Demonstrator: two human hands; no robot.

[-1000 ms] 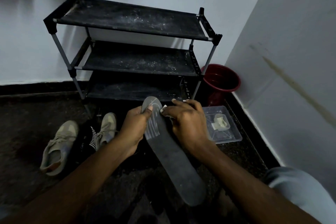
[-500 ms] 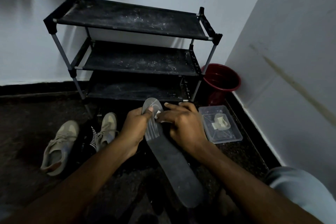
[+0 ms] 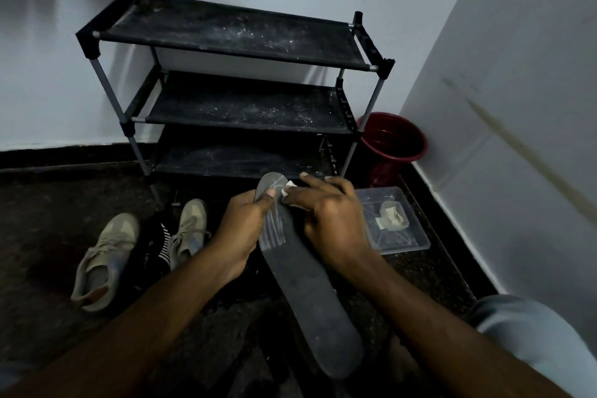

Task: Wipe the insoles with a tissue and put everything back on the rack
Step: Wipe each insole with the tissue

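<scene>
Since a second ago the right hand with its tissue has been slid toward 12 o'clock, up to the insole tip. Left hand is clamped on the insole's edge at 9 o'clock. Looks light, thin and floppy, so it's probably best pinched near the wiped spot. Rack is left bare at 12.

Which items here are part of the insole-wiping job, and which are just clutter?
In the job: insole, tissue, left hand, right hand, rack, two shoes.
Lying about: red bucket, plastic lid, striped sock.
</scene>
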